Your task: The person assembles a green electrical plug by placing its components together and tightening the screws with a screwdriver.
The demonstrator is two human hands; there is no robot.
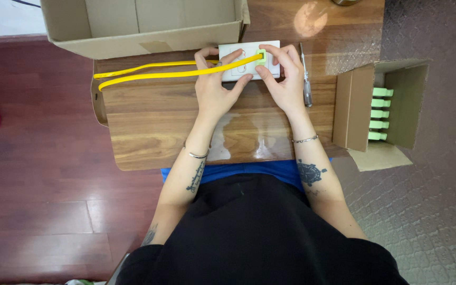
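Both hands — left hand (215, 84), right hand (286, 79) — are gripping the white switch plate (241, 74) at the worktop's (154, 132) far edge, fingers closed around it, pinching the yellow cable (159, 71) across it.

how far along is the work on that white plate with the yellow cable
Looks done: the yellow cable reaches the green piece on the white plate. In hand: the left hand steadies the plate while the right hand presses the piece. Left: the screwdriver lies unused; more green pieces wait in the small box.
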